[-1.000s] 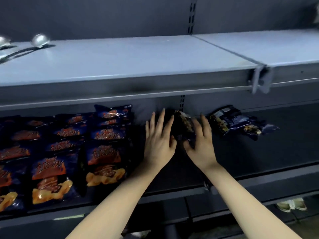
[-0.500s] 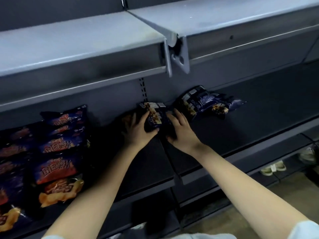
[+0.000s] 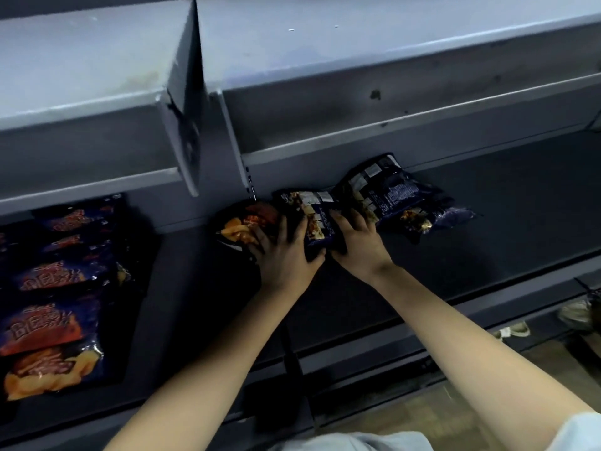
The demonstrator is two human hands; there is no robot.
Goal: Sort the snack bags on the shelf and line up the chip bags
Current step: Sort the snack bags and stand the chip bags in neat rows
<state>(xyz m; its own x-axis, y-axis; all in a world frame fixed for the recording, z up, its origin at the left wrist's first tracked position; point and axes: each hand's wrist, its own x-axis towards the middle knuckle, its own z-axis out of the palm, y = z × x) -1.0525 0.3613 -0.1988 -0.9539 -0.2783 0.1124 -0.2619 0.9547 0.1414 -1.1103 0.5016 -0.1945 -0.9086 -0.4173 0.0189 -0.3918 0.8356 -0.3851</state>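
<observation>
While both bare forearms are stretched forward from the bottom edge of the view, a pale light-blue sleeve is seen at the lower right. On the floor at the right, a pale shoe is visible below the shelving. The dark grey metal lower shelf carries all the bags. At its left end, a lined-up block of dark blue chip bags with red-orange lettering is laid flat in overlapping rows, well apart from the hands. Near the middle, the left hand is pressed palm down with fingers spread, covering the near part of a dark chip bag with an orange chip picture, which lies face up by the back wall; no closed grip is seen. Just beside it, the right hand is laid with fingers spread on a dark blue snack bag showing its white-labelled back; the thumb is tucked at the bag's near edge, but a firm grasp cannot be confirmed. The thumbs are nearly touching. Behind and right, a crumpled dark blue bag with printed back text is leaned against the back wall, overlapping another bag. Above, the pale grey upper shelf is seen with a metal bracket.
</observation>
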